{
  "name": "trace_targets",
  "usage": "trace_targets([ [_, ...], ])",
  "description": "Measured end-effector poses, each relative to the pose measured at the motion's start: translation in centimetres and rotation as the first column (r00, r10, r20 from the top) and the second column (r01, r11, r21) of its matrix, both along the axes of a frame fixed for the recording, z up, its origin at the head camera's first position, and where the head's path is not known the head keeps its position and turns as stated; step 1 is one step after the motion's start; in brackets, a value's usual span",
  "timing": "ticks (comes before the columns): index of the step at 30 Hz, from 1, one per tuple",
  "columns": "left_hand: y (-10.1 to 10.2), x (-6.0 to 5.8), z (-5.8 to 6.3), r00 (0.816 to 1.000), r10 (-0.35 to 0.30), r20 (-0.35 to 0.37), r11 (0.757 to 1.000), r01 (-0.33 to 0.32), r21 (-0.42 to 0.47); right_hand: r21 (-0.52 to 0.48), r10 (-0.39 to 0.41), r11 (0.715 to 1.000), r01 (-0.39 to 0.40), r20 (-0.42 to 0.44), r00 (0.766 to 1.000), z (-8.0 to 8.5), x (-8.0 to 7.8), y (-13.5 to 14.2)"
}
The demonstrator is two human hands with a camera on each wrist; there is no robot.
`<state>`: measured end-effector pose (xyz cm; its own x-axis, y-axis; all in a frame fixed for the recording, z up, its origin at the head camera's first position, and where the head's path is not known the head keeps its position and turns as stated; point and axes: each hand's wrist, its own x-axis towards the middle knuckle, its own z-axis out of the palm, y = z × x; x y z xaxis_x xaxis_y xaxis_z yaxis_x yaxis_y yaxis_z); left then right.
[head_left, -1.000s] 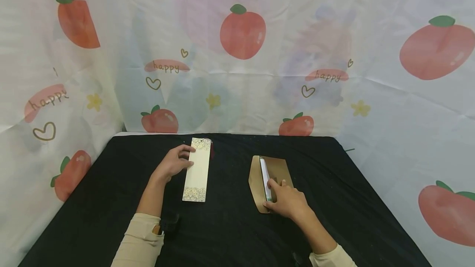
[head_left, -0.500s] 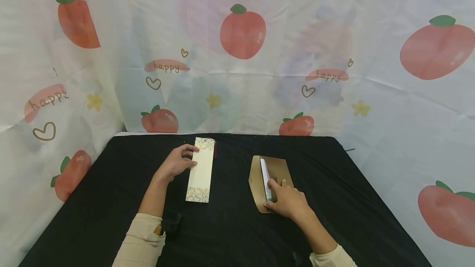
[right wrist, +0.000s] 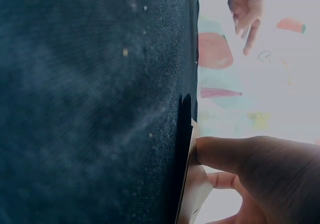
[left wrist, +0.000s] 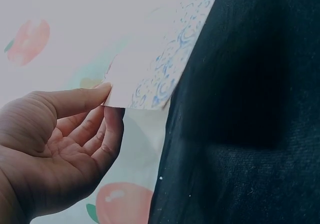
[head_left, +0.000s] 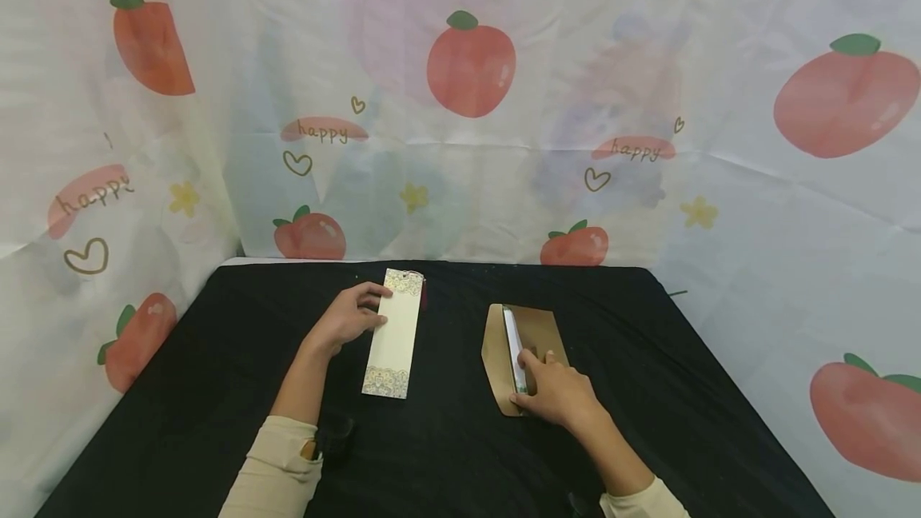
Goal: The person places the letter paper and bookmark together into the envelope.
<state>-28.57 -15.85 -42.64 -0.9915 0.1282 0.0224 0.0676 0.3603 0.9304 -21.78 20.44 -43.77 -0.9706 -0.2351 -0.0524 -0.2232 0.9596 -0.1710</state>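
Note:
In the head view my left hand [head_left: 348,316] pinches the left edge of a cream bookmark [head_left: 394,342] with patterned ends. A dark red tassel [head_left: 424,294] hangs by its top end. The left wrist view shows the thumb on the near face of the bookmark [left wrist: 150,83], with the fingers behind it. To the right, my right hand [head_left: 561,394] grips a brown paper envelope [head_left: 492,358] at its opening. Its flap lies to the left, and a white strip [head_left: 515,342] shows along the mouth. In the right wrist view the thumb presses the envelope [right wrist: 192,179].
A black cloth [head_left: 446,454] covers the table under both hands. Behind and at both sides hangs a pale curtain [head_left: 504,206] printed with fruit and hearts. A dark wrist device [head_left: 334,434] sits on the left forearm.
The left hand has moved a little to the right with the bookmark, towards the envelope, and the bookmark leans slightly more. The right hand and the envelope have stayed in place.

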Motion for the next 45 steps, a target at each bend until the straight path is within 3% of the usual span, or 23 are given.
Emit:
trace_targets([
  [6, 0.2, 0.0, -0.1, 0.999, -0.041, -0.001, 0.999, 0.041, 0.018, 0.003, 0.001, 1.000, -0.001, -0.004, 1.000, -0.1, -0.1, 0.0],
  [45, 3.8, 0.3, -0.3, 0.993, -0.113, -0.013, 0.993, 0.114, 0.015, 0.012, 0.008, 1.000, -0.008, -0.009, 1.000, 0.0, 0.0, 0.0],
])
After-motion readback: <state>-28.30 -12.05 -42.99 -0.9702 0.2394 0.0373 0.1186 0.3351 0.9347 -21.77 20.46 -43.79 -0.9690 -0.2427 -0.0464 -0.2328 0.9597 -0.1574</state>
